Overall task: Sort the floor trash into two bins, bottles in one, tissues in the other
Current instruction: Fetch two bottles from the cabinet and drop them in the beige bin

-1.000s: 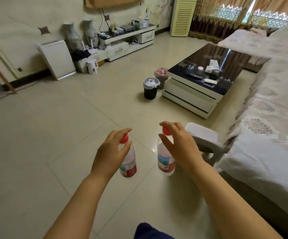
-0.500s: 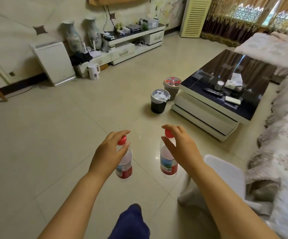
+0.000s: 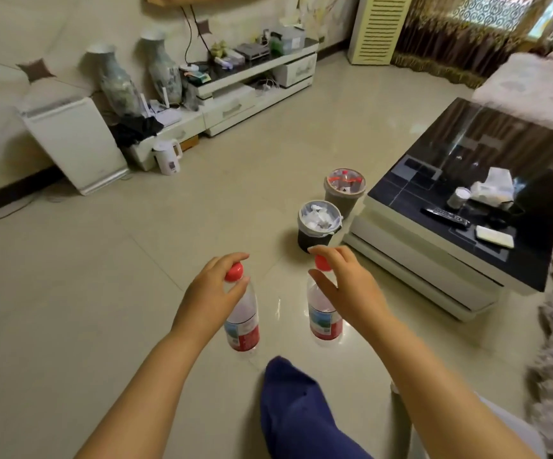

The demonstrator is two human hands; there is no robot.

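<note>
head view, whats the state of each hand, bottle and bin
left hand: pinching the left bottle by its cap
right hand: pinching the right bottle by its cap
left bottle: capped, upright, hanging from the fingers
right bottle: capped, upright, hanging from the fingers
black bin: open, full of tissues
brown bin: open, bottles inside

A black glass coffee table (image 3: 487, 150) sits at two o'clock, a remote (image 3: 445, 216) and a cup (image 3: 459, 197) on it. A white kettle (image 3: 167, 157) stands at eleven o'clock near two vases (image 3: 116, 77). Curtains (image 3: 460, 31) hang at one o'clock.
</note>
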